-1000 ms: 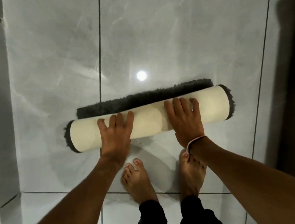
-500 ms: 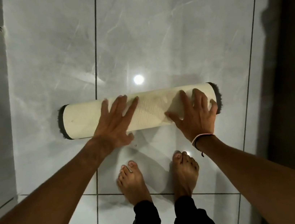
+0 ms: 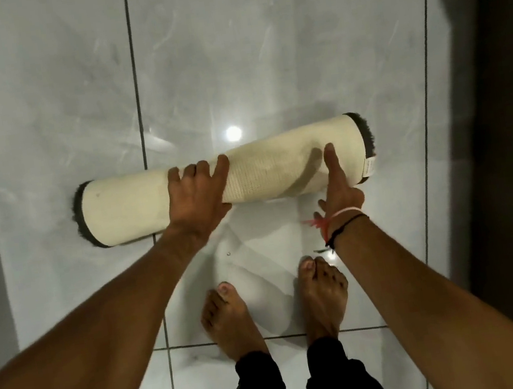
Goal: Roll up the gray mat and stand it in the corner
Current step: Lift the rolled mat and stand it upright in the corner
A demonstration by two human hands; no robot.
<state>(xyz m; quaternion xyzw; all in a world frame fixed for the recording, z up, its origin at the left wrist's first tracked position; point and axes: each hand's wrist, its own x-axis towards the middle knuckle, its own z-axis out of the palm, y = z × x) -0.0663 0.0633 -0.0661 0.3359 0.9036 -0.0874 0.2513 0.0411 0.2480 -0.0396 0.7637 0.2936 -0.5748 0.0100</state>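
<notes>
The gray mat lies fully rolled on the tiled floor, cream backing outward. The left hand curls over its middle, gripping it; the right hand grasps the roll near its right end.

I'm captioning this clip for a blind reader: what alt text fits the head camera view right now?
Seen from above, a person bends over a fully rolled mat, cream backing outward with gray pile at both ends, lying on a glossy gray tile floor. The left hand grips its middle and the right hand its right end; bare feet stand just behind it.
</notes>
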